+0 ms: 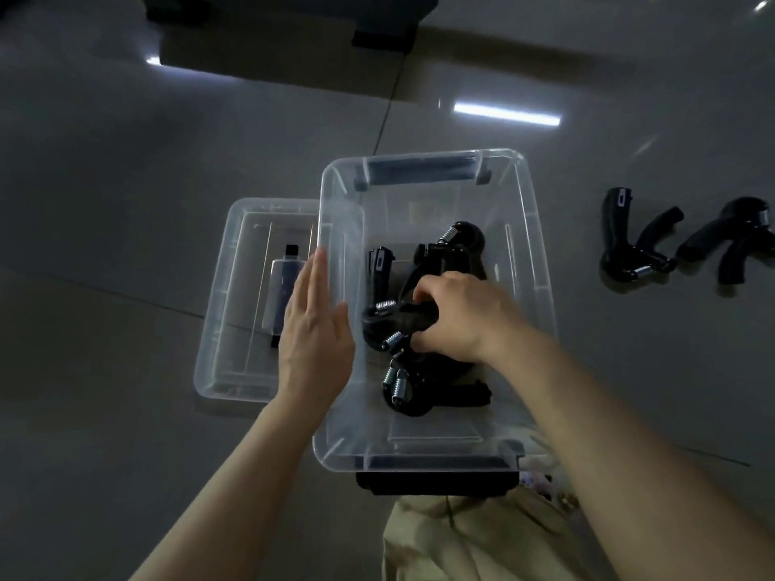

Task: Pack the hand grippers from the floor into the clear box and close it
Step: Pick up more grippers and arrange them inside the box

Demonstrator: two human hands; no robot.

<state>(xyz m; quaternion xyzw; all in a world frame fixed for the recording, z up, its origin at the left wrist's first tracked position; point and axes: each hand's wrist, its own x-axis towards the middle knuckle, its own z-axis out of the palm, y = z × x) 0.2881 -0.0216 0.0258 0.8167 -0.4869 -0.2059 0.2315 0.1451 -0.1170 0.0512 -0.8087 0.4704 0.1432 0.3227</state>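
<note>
Box: the clear box [532, 245] stands open on the floor [126, 203], with a dark latch at its far end and another at its near end.
Lid: the lid [222, 308] lies on the floor just left of the box, its right edge tucked against or under the box's left wall; which, I cannot tell.
Packed grippers: several black grippers [444, 262] with metal springs lie heaped in the middle of the box.
Right hand: the right hand [457, 316] reaches down inside the box, fingers curled round a black gripper handle on top of the heap.
Left hand: the left hand [314, 325] is flat, fingers straight and together, at the box's left wall over the lid's right edge; it holds nothing.
Loose grippers: two grippers [629, 241] lie on the floor, well right of the box and apart from both hands.
Clothing: beige cloth [469, 538] shows at the near edge below the box.
</note>
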